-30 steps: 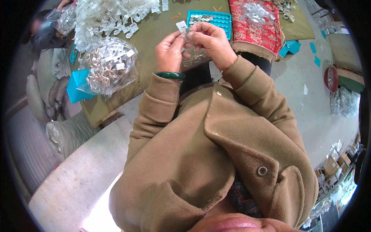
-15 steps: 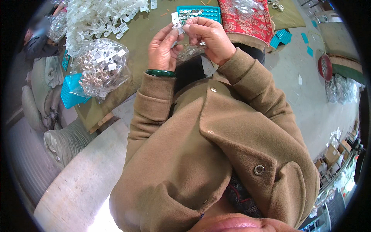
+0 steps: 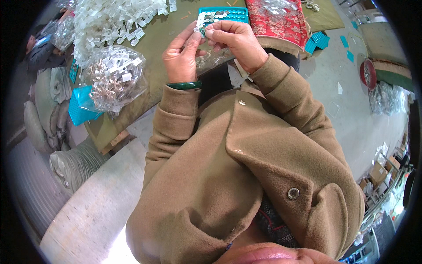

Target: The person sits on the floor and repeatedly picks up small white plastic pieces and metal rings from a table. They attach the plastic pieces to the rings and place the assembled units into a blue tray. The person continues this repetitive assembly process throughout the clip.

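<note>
My left hand (image 3: 182,55), with a dark green bangle (image 3: 184,85) on its wrist, pinches a small white tag (image 3: 198,29) between thumb and fingers. My right hand (image 3: 237,42) has its thumb and fingertips closed close against the same small piece. A tiny green bit (image 3: 202,32) shows between the fingertips. What exactly the right fingers grip is too small and covered to make out. Just beyond the hands lies a teal tray (image 3: 239,15) with rows of small round pale pieces.
A big heap of white tags (image 3: 110,22) covers the table's far left. Nearer, a clear plastic bag (image 3: 116,81) of tagged rings leans over a blue basket (image 3: 80,108). Red patterned cloth (image 3: 281,28) lies to the right. A co-worker's dark sleeve (image 3: 44,55) shows at far left.
The white tag that stood up above my fingertips is now lower and less visible, and a green bit shows between them. My left hand has shifted slightly left.
</note>
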`<action>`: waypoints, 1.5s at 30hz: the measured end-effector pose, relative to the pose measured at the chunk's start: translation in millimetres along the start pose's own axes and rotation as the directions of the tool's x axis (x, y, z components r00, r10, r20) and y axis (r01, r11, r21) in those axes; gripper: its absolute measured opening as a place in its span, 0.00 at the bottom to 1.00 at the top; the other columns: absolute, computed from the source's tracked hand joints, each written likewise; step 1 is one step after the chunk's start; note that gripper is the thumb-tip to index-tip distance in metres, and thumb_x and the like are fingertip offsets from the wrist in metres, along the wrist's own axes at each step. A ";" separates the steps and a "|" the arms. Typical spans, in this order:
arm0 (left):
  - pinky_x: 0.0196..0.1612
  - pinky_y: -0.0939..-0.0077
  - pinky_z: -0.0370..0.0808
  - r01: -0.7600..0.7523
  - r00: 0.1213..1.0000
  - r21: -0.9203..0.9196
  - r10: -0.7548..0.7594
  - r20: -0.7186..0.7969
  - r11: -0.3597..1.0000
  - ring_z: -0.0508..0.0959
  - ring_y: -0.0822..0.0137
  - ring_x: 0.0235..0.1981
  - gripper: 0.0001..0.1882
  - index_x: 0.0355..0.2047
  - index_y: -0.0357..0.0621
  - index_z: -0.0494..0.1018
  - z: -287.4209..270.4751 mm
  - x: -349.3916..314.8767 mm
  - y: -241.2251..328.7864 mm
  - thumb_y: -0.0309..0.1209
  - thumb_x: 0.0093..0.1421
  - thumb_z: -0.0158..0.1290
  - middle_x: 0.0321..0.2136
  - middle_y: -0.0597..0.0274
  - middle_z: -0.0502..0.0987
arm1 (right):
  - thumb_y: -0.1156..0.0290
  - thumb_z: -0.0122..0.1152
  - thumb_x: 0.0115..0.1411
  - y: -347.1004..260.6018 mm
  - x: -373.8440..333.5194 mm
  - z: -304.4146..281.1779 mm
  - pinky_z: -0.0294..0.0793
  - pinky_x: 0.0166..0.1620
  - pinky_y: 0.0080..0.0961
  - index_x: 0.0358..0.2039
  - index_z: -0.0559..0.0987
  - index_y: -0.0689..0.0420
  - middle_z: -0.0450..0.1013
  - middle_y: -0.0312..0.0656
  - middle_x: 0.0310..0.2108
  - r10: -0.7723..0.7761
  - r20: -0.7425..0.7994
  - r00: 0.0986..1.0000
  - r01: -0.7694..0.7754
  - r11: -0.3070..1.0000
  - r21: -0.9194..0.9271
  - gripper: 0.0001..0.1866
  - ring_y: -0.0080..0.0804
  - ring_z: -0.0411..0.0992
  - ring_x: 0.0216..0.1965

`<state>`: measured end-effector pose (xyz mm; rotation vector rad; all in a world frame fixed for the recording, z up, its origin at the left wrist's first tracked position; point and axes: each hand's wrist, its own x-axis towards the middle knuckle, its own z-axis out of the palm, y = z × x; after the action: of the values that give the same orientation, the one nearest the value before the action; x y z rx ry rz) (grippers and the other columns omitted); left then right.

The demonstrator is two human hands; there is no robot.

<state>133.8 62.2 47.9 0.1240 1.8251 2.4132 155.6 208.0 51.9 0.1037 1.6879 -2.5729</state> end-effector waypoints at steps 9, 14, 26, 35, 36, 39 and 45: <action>0.23 0.85 0.75 -0.054 0.998 0.291 0.041 0.050 0.955 0.76 0.78 0.27 0.13 0.48 0.38 0.75 7.0 -5.8 -2.4 0.26 0.63 0.51 0.33 0.63 0.79 | 0.73 0.59 0.59 12.1 1.5 0.3 0.69 0.30 0.15 0.33 0.78 0.60 0.72 0.31 0.27 -0.050 -0.100 0.994 0.035 0.989 -0.142 0.05 0.16 0.68 0.26; 0.24 0.84 0.75 0.163 0.986 0.185 -0.168 0.010 0.969 0.76 0.77 0.27 0.12 0.43 0.33 0.76 4.4 2.4 2.9 0.28 0.61 0.55 0.31 0.62 0.79 | 0.73 0.59 0.55 9.7 1.2 -6.6 0.70 0.30 0.16 0.31 0.79 0.63 0.74 0.35 0.24 -0.059 -0.071 0.996 0.034 0.952 -0.305 0.06 0.19 0.70 0.25; 0.20 0.88 0.71 0.238 0.961 0.233 -0.263 0.084 0.943 0.77 0.77 0.25 0.12 0.40 0.32 0.76 6.5 0.7 2.1 0.29 0.59 0.57 0.32 0.62 0.79 | 0.71 0.61 0.57 -0.9 -3.9 -29.6 0.63 0.25 0.13 0.35 0.79 0.61 0.70 0.31 0.22 0.046 0.073 0.996 -0.013 0.917 -0.398 0.08 0.15 0.64 0.22; 0.16 0.91 0.61 0.338 0.939 0.091 -0.341 0.028 0.937 0.76 0.79 0.21 0.13 0.43 0.37 0.76 5.3 2.4 -4.5 0.31 0.59 0.55 0.30 0.64 0.80 | 0.73 0.58 0.61 -10.5 -9.0 -27.2 0.59 0.25 0.13 0.41 0.77 0.56 0.64 0.26 0.21 0.033 0.106 0.994 -0.013 0.983 -0.185 0.08 0.12 0.60 0.23; 0.16 0.91 0.61 0.343 0.938 0.097 -0.347 0.025 0.934 0.76 0.79 0.21 0.13 0.42 0.37 0.76 5.9 2.3 -3.7 0.31 0.60 0.54 0.30 0.63 0.80 | 0.73 0.57 0.59 -12.5 -8.4 -27.9 0.63 0.26 0.20 0.41 0.76 0.58 0.65 0.32 0.20 0.045 0.063 0.997 -0.032 0.980 -0.195 0.09 0.22 0.63 0.22; 0.16 0.91 0.61 0.337 0.939 0.114 -0.342 0.027 0.935 0.75 0.79 0.20 0.12 0.42 0.37 0.75 7.2 2.5 -0.6 0.30 0.60 0.53 0.31 0.59 0.81 | 0.73 0.56 0.54 -14.4 -7.2 -30.0 0.71 0.28 0.33 0.39 0.77 0.61 0.69 0.42 0.18 -0.041 0.051 0.998 0.055 0.947 -0.317 0.11 0.38 0.71 0.21; 0.14 0.96 0.58 0.384 0.922 -0.085 -0.378 0.078 0.919 0.68 0.87 0.18 0.13 0.46 0.37 0.72 1.7 5.0 9.2 0.29 0.63 0.49 0.36 0.54 0.80 | 0.75 0.57 0.61 -7.2 -9.0 -27.6 0.59 0.25 0.12 0.39 0.75 0.57 0.63 0.27 0.22 -0.283 0.125 0.951 0.300 0.738 -0.605 0.06 0.11 0.59 0.24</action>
<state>128.7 62.0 57.2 -0.1539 1.5299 2.1906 164.5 236.4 48.3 -0.2483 2.6177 -2.0090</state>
